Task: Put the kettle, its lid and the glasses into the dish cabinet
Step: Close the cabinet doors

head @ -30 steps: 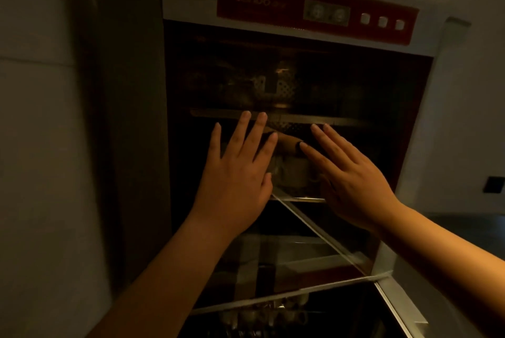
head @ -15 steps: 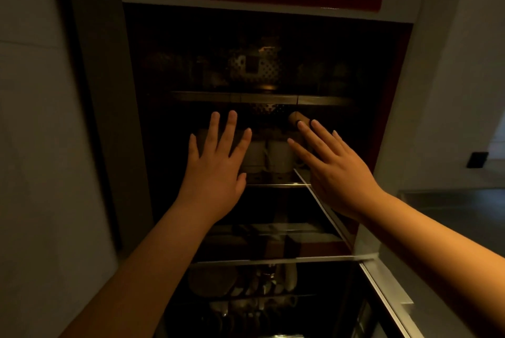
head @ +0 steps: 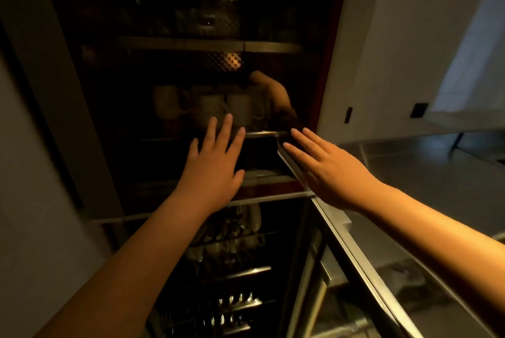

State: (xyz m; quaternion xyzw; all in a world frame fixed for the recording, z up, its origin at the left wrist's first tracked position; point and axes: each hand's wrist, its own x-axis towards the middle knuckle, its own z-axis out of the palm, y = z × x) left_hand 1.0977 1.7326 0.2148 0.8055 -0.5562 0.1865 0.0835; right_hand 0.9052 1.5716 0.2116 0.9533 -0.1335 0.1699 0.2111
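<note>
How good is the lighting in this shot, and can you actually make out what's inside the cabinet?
Head view: dim, warm light; the dish cabinet interior is nearly black, only pale mugs faintly readable. Left hand and right hand are lit clearly; wide-angle bending at the edges, soft blur throughout.

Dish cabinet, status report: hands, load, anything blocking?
Left hand and right hand open, empty. Mugs on dish cabinet shelf. Kettle, lid, glasses not discernible. Nothing blocking.

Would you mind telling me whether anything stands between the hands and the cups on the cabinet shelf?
Nothing visible does. The left hand and right hand are both empty, fingers straight, reaching toward the dark cabinet, whose front looks open. The pale cups sit just beyond the left fingertips.
</note>
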